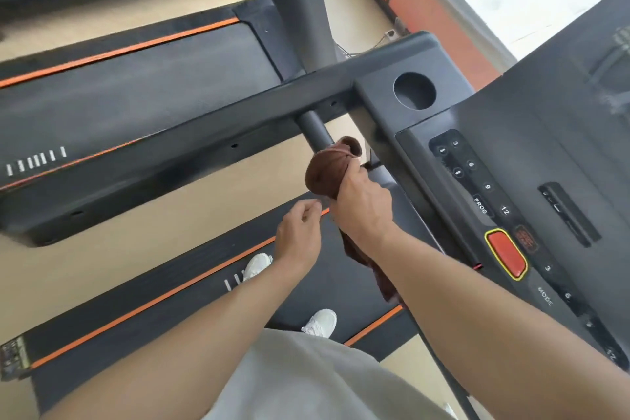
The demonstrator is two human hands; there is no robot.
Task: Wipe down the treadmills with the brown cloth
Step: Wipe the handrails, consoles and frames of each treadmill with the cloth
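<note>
The right hand (362, 198) was wrapped tight around the brown cloth (328, 170), fingers curled over it, the cloth bunched around the dark handlebar (315, 130) that ran out from under the console's left corner. A loose tail of cloth hung down below the wrist, behind the forearm. That arm reached forward from the lower right, nearly straight, the back of the hand up.

The left hand (299, 232) hovered just beside the right — fingers loosely curled, thumb and forefinger tips close together near the cloth's lower fold. Whether they actually pinched any of it, I could not tell. Its forearm came in from the lower left.

Two treadmills were plainly in sight, with part of a third dark machine at the top left edge. The person stood on the belt (191, 286) of the near treadmill — two white shoes (320, 322), one beside each orange side stripe. Its console (484, 181) filled the right side, with numbered buttons, one red stop button (506, 254) ringed in yellow, and one round cup holder (414, 91) at the top left corner. The second treadmill (129, 102) lay alongside to the left, across a strip of tan floor.
</note>
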